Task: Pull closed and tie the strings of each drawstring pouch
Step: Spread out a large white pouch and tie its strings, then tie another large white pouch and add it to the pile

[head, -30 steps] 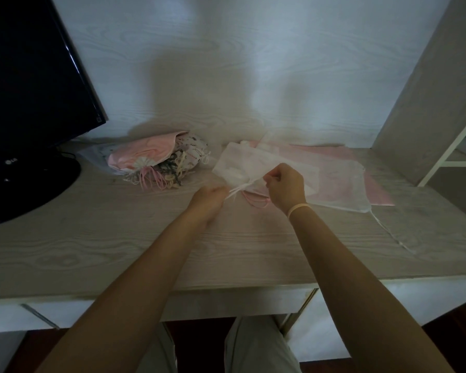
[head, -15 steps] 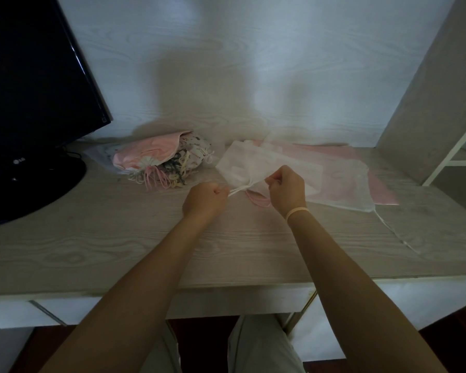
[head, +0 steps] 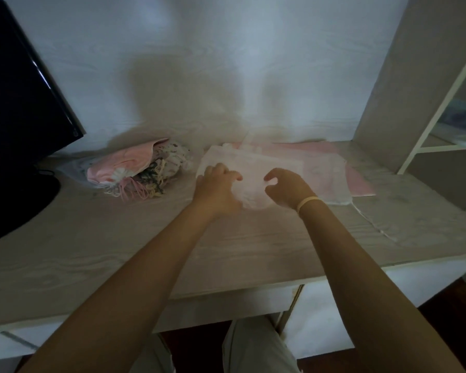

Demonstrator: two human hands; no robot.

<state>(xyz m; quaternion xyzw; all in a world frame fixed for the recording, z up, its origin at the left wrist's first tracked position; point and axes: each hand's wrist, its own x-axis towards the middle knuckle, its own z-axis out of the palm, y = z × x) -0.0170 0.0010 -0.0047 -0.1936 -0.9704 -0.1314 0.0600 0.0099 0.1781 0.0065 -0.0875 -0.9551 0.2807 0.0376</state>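
A sheer white pouch lies on the wooden surface, right of a heap of tied pouches. Both hands sit on its near end: the left hand with fingers curled into the fabric, the right hand curled beside it; blur hides whether either pinches a string. A monitor stands further left of the heap.

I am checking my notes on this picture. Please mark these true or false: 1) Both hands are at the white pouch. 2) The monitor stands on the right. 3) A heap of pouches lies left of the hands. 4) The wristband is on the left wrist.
1) True: left hand and right hand are at the white pouch.
2) False: the monitor stands on the left.
3) True: heap of pouches.
4) False: the wristband is on the right wrist.
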